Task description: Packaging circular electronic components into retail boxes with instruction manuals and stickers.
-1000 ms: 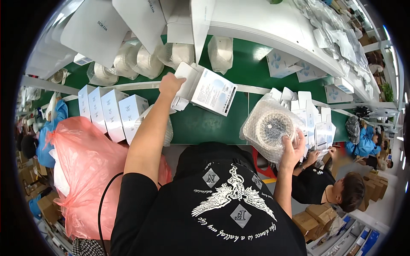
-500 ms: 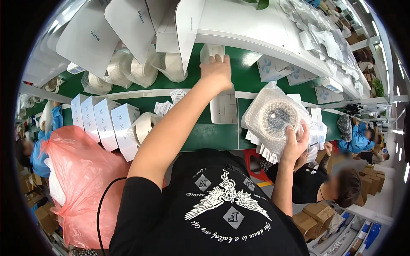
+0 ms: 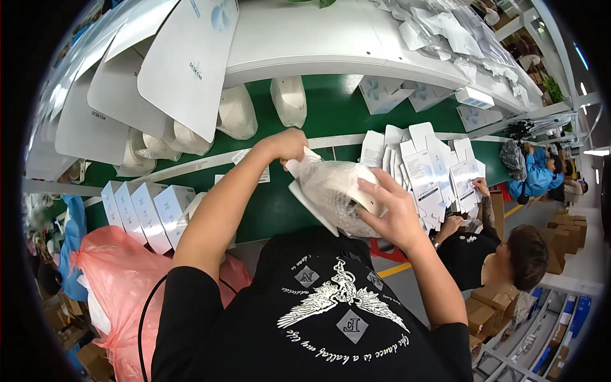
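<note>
Plastic (image 3: 124, 270), pink and crumpled, bulges well to the left of our left hand (image 3: 291, 146) and nearer to our body. Just right of the plastic's upper edge, but left of that hand, we see four white-and-blue boxes (image 3: 145, 213) standing in a row on the green desk (image 3: 262, 213). Large white panels (image 3: 184, 70) lean beyond them, farther from us than the left hand. Between those panels and the space straight past that hand, white wrapped items (image 3: 235, 113) stand spaced along the desk's far part.

Our left hand is curled tight, pinching the wrap at the upper left end of the wrapped fan (image 3: 340, 191); its fingertips are hidden from us. The fan lies tilted between our two hands, raised in front of our body.

Our right hand (image 3: 389, 210) grips its right side, thumb and fingers set apart around the white part. Just beyond and right of this hand, we have many flattened white cartons (image 3: 426, 169) overlapping in a loose heap. Farther right, a co-worker in black (image 3: 474, 258) has one hand at the heap's edge.
</note>
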The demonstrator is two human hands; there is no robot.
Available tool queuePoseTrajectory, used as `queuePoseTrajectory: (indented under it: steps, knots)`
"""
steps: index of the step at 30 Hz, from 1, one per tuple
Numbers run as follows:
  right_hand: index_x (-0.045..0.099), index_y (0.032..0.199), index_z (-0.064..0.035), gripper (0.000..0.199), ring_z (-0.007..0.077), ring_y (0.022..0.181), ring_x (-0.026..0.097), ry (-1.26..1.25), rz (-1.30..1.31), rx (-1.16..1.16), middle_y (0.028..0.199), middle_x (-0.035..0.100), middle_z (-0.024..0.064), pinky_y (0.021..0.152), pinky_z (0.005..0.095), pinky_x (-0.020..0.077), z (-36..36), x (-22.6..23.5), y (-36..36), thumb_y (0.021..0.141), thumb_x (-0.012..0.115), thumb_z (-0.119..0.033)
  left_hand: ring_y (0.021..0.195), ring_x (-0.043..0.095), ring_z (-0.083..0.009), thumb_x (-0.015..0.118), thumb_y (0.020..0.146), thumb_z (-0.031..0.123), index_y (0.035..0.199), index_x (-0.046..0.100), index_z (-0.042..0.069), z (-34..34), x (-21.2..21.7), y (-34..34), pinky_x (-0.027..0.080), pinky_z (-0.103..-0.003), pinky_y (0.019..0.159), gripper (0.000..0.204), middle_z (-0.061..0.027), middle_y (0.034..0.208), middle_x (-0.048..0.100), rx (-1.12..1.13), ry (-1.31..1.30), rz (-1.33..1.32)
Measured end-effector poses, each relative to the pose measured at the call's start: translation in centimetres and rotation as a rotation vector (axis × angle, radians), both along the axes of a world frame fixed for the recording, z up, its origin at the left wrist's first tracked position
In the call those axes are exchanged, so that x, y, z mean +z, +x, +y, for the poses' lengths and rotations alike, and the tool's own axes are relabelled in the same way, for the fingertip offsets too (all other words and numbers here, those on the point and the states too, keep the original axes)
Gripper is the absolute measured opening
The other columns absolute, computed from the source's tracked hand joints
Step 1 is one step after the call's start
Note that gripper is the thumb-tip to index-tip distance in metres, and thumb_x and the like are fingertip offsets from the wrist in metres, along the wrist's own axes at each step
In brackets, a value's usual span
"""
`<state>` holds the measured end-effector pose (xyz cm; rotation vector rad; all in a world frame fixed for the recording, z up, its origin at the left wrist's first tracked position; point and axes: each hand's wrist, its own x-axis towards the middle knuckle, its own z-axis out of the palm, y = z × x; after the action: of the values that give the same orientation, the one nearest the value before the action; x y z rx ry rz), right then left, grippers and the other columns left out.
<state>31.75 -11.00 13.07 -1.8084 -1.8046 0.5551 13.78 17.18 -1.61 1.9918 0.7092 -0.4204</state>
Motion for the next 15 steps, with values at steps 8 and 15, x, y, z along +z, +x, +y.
queuePoseTrajectory:
  steps: [8, 15]
  knots:
    - [0.060, 0.147, -0.0228, 0.067, 0.0459, 0.118, 0.066, -0.101, -0.400, 0.275, 0.143, 0.058, 0.0242, 0.098, 0.0511, 0.0578, 5.8, -12.0, -1.4, 0.084, 0.080, -0.016, 0.055, 0.068, -0.0169, 0.073, 0.094, 0.023, 0.095, 0.072, -0.004, -5.8, -2.3, -3.0, 0.050, -0.030, 0.046, 0.026, -0.0095, 0.074, 0.071, 0.567, -0.138, -0.332]
    - [0.049, 0.152, -0.0264, 0.055, 0.0477, 0.108, 0.070, -0.506, -0.466, 0.188, 0.123, 0.064, 0.0268, 0.088, 0.0535, 0.0592, 14.2, -15.3, 4.4, 0.099, 0.062, -0.025, 0.080, 0.070, -0.0129, 0.068, 0.104, 0.030, 0.108, 0.072, 0.000, -16.3, -6.1, -13.4, 0.056, -0.029, 0.071, 0.030, -0.0080, 0.091, 0.075, 1.183, -0.330, -0.448]
